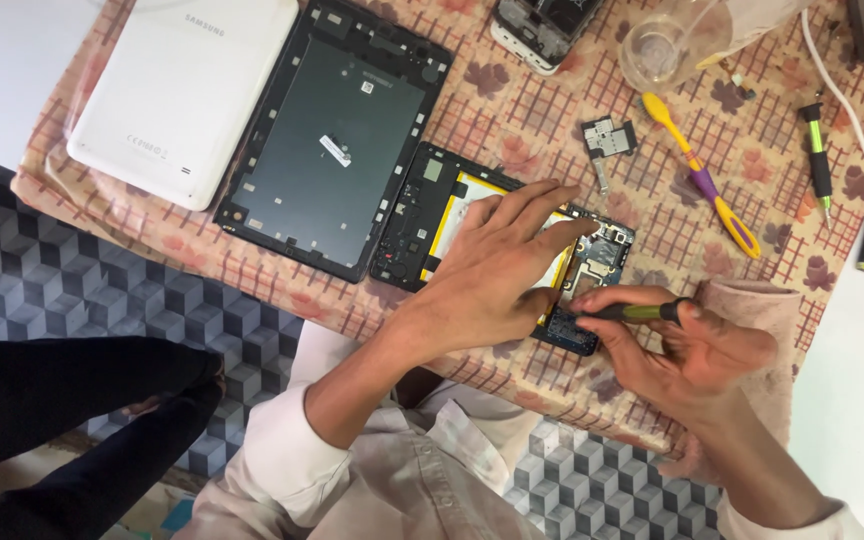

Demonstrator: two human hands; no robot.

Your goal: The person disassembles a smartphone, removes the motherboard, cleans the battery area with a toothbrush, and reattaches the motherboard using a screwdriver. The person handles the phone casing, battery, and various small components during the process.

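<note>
Looking down from head height, the view shows a person seated at a table covered with a patterned cloth [572,110]. The left hand [497,265] lies flat with fingers spread across an opened tablet [422,215], pressing on its yellow-edged battery. The right hand [687,345] pinches a green-and-black screwdriver [637,312] between thumb and fingers, with its tip down at the circuit board [607,250] on the tablet's right end, just beside the left hand's fingertips. The opened tablet sits near the table's front edge, in the middle. To its left lies a larger dark tablet frame [337,140], and beyond that a white back cover [187,90]. Behind the hands rest a yellow-and-purple prying tool [702,180], a second screwdriver [817,155] and a clear glass cup [657,45].
</note>
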